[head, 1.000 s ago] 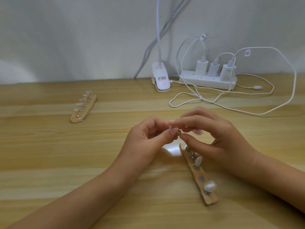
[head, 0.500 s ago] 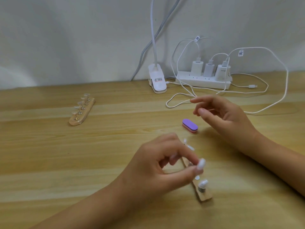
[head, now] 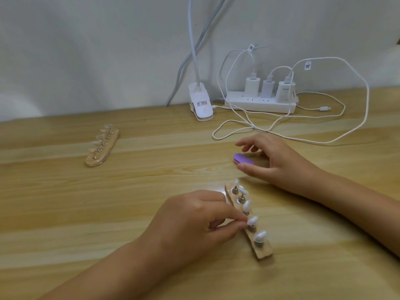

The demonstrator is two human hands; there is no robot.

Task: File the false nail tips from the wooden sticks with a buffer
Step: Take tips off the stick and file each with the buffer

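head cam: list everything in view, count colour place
near wooden stick: one, tan, by the left hand
nail tips: five, whitish, on its pegs
far wooden stick: one, tan, far left, holds clear tips
buffer: one, purple, beside the right hand
clip lamp: one, white, at the wall
power strip: one, white, right of lamp
chargers: three, white, in the strip
cables: several, white, looped on table
table: one, light wood
left hand: one, pinches a nail tip
right hand: one, fingers spread around the buffer

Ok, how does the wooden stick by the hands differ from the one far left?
The near stick carries opaque white tips; the far stick carries clearer ones. The near stick has the left hand pinching a nail tip; the far stick lies untouched. Both are wooden, with tips on metal pegs.
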